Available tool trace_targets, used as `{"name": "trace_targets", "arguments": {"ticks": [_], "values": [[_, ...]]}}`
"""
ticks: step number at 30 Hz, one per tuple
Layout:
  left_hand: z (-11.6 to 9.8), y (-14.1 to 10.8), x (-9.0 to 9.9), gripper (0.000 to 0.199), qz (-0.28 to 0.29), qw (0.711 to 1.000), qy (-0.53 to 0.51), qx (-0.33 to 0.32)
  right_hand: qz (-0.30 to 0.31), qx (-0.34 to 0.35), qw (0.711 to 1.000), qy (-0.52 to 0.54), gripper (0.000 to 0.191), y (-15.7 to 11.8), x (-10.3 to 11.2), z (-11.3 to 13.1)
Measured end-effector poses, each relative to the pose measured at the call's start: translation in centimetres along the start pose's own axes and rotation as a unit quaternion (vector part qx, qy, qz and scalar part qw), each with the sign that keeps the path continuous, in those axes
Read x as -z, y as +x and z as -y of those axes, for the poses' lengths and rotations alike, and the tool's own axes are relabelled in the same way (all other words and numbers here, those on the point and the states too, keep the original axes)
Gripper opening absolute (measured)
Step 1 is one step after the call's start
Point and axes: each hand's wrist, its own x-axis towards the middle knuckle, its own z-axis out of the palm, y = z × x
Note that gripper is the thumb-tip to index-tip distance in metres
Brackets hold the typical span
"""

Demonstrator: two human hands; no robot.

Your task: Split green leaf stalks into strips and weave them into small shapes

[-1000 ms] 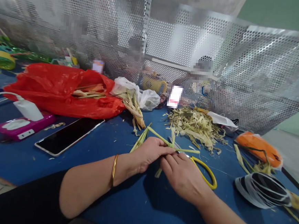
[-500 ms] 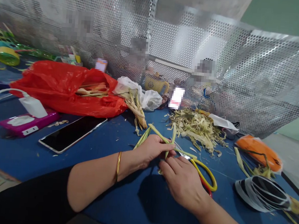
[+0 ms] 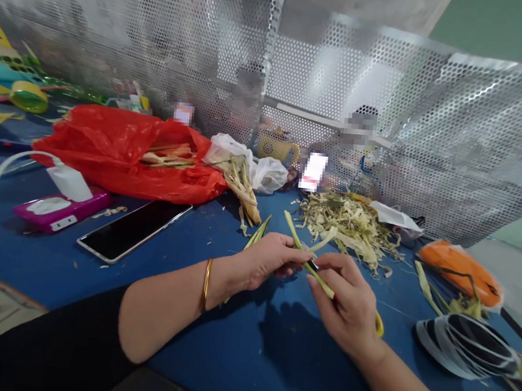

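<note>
My left hand (image 3: pixel 270 261), with a gold bangle at the wrist, pinches pale green plant strips that look like corn husk. One long husk strip (image 3: pixel 293 227) slants down to the right, crossed by a shorter strip (image 3: pixel 325 240) near the fingertips. The thumb and fingers of my right hand (image 3: pixel 347 305) close around the lower part of the long strip. A small dark piece (image 3: pixel 313 265) shows between the hands; I cannot tell what it is. Behind my right hand peeks a yellow scissors handle (image 3: pixel 379 324), the rest hidden. More green strips (image 3: pixel 258 234) lie beyond my left hand.
A heap of shredded husk (image 3: pixel 353 227) lies ahead by the perforated metal screen (image 3: pixel 334 63). To the left are a red plastic bag (image 3: pixel 102 147), a phone (image 3: pixel 134 232) and a purple power strip (image 3: pixel 61 210). At right sit a wire coil (image 3: pixel 466 347) and an orange packet (image 3: pixel 463 271).
My right hand has lifted and turned, its fingers now around the long strip's lower end. That strip tilts more steeply. The scissors, plainly seen before, are now mostly covered.
</note>
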Motion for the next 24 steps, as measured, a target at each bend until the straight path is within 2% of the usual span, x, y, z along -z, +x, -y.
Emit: {"name": "trace_targets", "arguments": {"ticks": [2,3,6,9,13,17,24], "values": [[0.4,-0.1,-0.2,0.034,0.045,0.999,0.006,0.011,0.024,0.007,0.996,0.081,0.014,0.0,-0.1,0.5],[0.5,-0.2,-0.3,0.034,0.061,0.998,0.011,0.013,0.037,-0.017,0.991,0.124,0.017,0.0,-0.1,0.7],[0.4,-0.3,-0.4,0.032,0.048,0.998,0.029,-0.014,0.058,-0.111,0.971,0.206,0.029,0.1,-0.2,1.3],[-0.2,-0.3,-0.4,0.029,0.014,0.998,0.051,-0.045,0.053,-0.111,0.976,0.181,0.033,0.1,-0.3,2.0],[-0.6,-0.3,-0.5,0.027,0.006,0.996,0.07,-0.049,0.034,-0.044,0.993,0.108,0.029,0.2,-0.1,2.7],[-0.5,-0.2,-0.3,0.024,-0.01,0.996,0.079,-0.037,0.06,0.007,0.996,0.06,0.03,0.3,-0.2,2.6],[-0.6,-0.2,0.3,0.05,0.076,0.996,0.045,0.004,0.051,-0.048,0.99,0.122,0.032,0.0,0.1,2.0]]}}
